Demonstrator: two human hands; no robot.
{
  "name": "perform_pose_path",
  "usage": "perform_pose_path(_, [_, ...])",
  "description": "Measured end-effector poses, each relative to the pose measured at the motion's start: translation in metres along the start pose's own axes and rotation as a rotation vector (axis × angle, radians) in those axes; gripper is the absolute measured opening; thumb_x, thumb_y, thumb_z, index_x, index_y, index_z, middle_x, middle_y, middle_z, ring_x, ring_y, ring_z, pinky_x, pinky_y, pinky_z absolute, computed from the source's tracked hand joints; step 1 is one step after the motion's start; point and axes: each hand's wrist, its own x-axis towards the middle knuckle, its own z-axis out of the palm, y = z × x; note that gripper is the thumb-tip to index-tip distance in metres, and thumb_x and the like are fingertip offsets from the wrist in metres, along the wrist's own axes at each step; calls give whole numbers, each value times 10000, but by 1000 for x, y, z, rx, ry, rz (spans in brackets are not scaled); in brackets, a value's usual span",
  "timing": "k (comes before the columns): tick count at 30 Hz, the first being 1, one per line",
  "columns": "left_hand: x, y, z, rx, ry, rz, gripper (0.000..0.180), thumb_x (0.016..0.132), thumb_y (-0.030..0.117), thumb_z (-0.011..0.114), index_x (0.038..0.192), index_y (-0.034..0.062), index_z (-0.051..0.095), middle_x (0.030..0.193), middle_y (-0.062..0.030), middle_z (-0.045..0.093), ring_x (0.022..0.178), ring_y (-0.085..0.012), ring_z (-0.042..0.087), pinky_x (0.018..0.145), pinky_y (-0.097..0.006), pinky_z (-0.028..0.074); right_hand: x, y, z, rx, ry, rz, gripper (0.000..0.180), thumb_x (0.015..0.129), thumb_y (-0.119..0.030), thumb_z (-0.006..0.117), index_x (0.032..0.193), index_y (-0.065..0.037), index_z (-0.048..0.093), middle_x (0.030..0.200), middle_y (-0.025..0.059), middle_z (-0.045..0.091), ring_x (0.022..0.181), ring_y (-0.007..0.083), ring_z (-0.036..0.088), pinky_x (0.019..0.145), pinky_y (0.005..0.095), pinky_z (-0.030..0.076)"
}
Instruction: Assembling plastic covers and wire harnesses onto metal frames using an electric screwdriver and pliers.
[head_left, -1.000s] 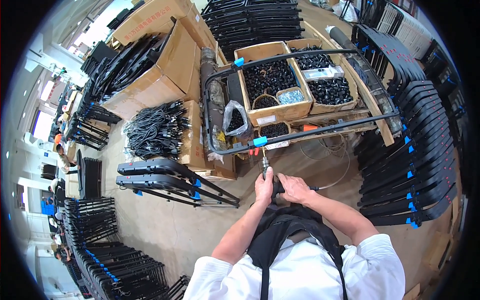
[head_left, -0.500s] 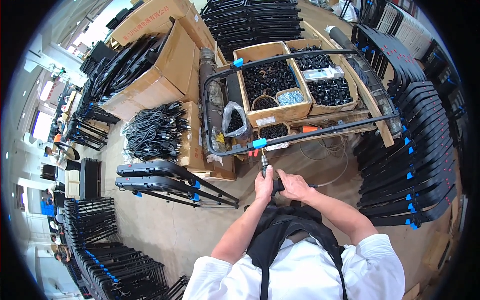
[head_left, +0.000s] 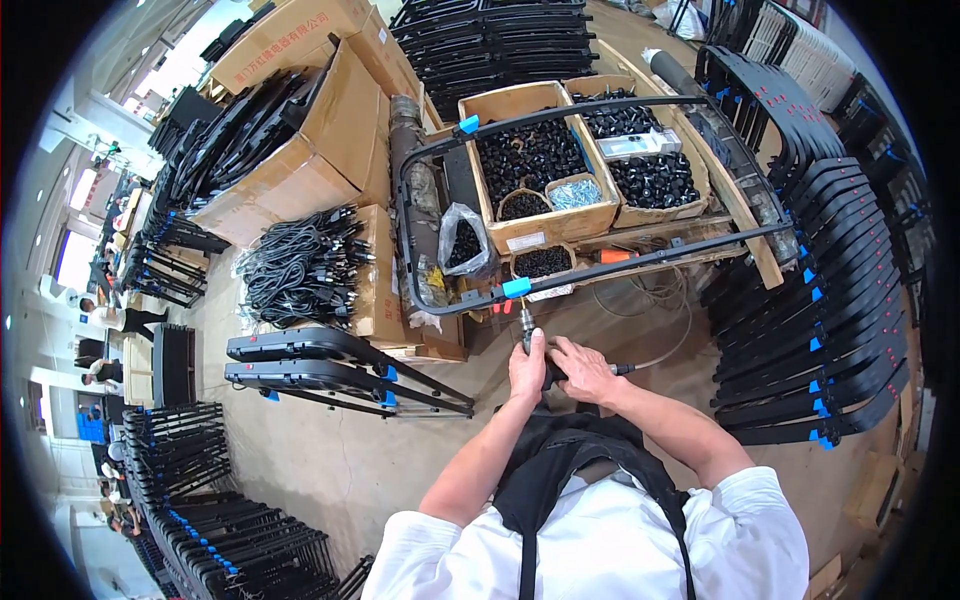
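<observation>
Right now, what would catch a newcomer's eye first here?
Probably the black frame with blue pieces, upper middle, passing over open boxes of small black parts. Nearer, the left hand grips a drill-like tool, right hand close beside it. Leftward lies a tangle of black cables.

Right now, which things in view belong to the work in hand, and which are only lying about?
Likely in the work:
Drill-like tool, left hand and right hand on it
Black frame, its nearer blue clip by the tool's tip

Seemingly lying about:
Black cables
Large cardboard box of black parts
Stacked frames on the right
</observation>
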Motion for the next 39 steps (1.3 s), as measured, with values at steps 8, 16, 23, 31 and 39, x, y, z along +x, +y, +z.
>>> perform_pose_path(8, [-13,7,-2,3,-53,-11,592,1012,591,663,1092,4,653,1013,-62,650,930,-172,554,867,-364,489,-5,-7,-5,28,-91,103,647,753,-139,778,1355,-33,567,1427,192,535,1243,411,606,1003,507,539])
perform_pose_path(16, [-20,1,-10,-16,-116,-16,522,1061,517,628,1103,-3,650,950,-47,632,877,-149,545,802,-349,494,-14,-8,9,8,7,16,664,729,-120,811,1343,-24,576,1376,172,561,1242,389,610,1005,485,538])
perform_pose_path(23, [-11,-15,-17,237,-278,-34,595,1087,554,529,1111,-30,644,978,-173,687,906,-265,643,847,-435,519,-38,-11,-16,82,-115,147,648,752,-152,763,1356,-45,553,1316,194,574,1210,398,622,987,498,542])
perform_pose_path(31, [24,148,101,692,-872,640,301,1042,321,604,1175,78,724,1121,-190,731,1089,-398,694,936,-491,551,-105,86,-82,120,245,725,670,793,-230,731,1416,-58,553,1204,206,643,1161,423,637,988,492,542])
perform_pose_path(39, [186,203,323,800,-646,880,256,1018,251,621,1135,69,757,1088,-183,722,1091,-386,678,937,-481,541,-64,324,-153,53,437,1011,702,845,-133,700,1499,-27,466,1325,265,593,1200,481,606,1054,519,511])
